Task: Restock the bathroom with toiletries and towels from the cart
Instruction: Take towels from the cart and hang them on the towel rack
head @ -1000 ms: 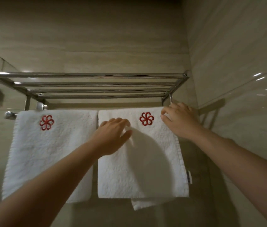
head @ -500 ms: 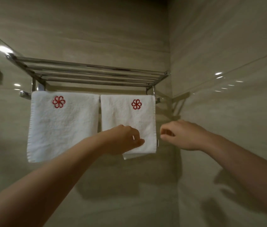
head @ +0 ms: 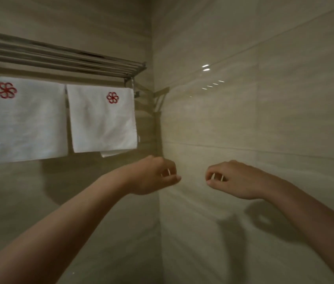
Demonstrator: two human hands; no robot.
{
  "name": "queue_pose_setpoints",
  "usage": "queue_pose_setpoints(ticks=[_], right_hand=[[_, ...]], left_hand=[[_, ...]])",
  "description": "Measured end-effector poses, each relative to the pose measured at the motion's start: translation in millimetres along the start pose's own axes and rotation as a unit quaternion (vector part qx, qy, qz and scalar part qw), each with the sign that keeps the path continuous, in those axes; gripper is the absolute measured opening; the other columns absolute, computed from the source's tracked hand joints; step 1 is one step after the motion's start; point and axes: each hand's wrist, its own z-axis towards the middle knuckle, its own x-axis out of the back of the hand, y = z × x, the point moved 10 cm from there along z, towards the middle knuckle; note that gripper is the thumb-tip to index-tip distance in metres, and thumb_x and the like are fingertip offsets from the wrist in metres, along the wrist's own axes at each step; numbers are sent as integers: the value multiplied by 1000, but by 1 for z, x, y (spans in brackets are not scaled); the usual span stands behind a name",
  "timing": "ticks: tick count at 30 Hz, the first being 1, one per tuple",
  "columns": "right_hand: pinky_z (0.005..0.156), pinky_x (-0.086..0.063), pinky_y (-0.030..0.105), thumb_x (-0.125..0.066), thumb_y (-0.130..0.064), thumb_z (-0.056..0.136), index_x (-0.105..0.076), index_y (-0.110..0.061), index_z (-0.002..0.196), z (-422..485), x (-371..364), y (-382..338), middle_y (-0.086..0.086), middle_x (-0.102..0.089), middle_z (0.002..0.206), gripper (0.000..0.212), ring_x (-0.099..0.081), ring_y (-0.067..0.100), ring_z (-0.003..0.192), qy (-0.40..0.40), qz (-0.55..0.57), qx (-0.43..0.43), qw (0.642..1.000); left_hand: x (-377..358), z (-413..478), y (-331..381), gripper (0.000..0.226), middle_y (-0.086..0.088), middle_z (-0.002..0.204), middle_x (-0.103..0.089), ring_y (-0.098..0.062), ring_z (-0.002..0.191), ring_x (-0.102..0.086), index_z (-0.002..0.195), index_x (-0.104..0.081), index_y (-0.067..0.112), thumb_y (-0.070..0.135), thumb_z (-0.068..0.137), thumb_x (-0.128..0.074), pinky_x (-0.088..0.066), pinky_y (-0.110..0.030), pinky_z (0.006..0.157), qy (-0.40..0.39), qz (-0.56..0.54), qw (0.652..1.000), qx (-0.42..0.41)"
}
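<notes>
Below the hanging towels, out before the corner of the room, the left hand (head: 153, 176) and the right hand (head: 237, 179) hang in the air side by side with a gap between them. Both have their palms down and fingers loosely curled. Neither holds or touches anything.

Up and to the left of the left hand, apart from it, the right towel (head: 102, 119) hangs from the rail under the metal rack (head: 63, 58). A strip of its back fold shows below its lower edge. Just beside it, across a narrow gap, hangs the left towel (head: 20, 121), cut off by the edge of the view. Each is white with a red flower mark near the top. Pale tiled wall (head: 274, 124) fills everything to the right.

Hanging these two towels looks finished: both hang flat and level. The cart and the toiletries are out of view, so how much restocking is left cannot be judged from here. A trip back to the cart seems the likely next step.

A second ago both hands lay on the right towel near its top. Half a second ago the left hand was at its bottom corner and the right hand was already off it. Now both are off, and the view has swung to the right.
</notes>
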Motion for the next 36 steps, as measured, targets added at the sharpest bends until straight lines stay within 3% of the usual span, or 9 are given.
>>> queue_pose_setpoints(ticks=[5,13,19,24,31,34,36], right_hand=[[81,-49,33,-47,-41,93,-57,-34,93,-92,7,62,-16,-56,87,12,-58,9,83,-14,32,-70,997],[78,-52,37,-48,-34,94,-62,-21,102,-267,47,149,-7,-64,89,21,-67,14,76,-21,43,-162,986],[72,-50,25,-50,-29,94,-63,-20,101,-391,66,194,-8,-63,88,18,-65,11,76,-11,63,-223,973],[73,-52,26,-50,-32,93,-63,-25,98,-491,71,217,-8,-64,92,15,-63,1,70,-9,88,-279,956],[66,-49,17,-55,-27,92,-59,-32,90,-600,72,231,-7,-63,85,7,-62,4,65,31,120,-361,924],[62,-47,12,-56,-22,91,-63,-23,91,-640,67,232,-5,-63,81,8,-60,1,62,29,120,-405,906],[66,-50,19,-55,-18,92,-64,-16,94,-666,64,231,-3,-62,82,10,-62,8,65,35,123,-434,892]], left_hand=[[-23,5,86,31,6,98,-63,-12,92,-60,108,-61,20,42,93,-44,-50,-32,84,-15,-45,997,-64],[-69,5,249,30,10,93,-58,-10,88,-59,108,-61,21,41,93,-44,-50,-32,84,-40,-115,983,-140],[-111,-5,359,31,2,104,-64,-12,90,-59,109,-62,18,39,94,-45,-50,-32,84,-67,-161,967,-184],[-130,-26,454,30,2,108,-64,-13,94,-60,109,-62,17,37,94,-45,-50,-30,83,-97,-194,943,-253],[-146,-53,553,30,3,107,-64,-13,94,-60,107,-62,17,38,94,-45,-50,-30,85,-135,-220,908,-331],[-154,-63,589,27,5,104,-63,-12,95,-59,101,-62,19,38,94,-45,-48,-27,84,-151,-231,889,-366],[-161,-71,611,26,4,104,-62,-14,96,-59,101,-62,18,38,94,-45,-48,-30,86,-167,-235,875,-389]])
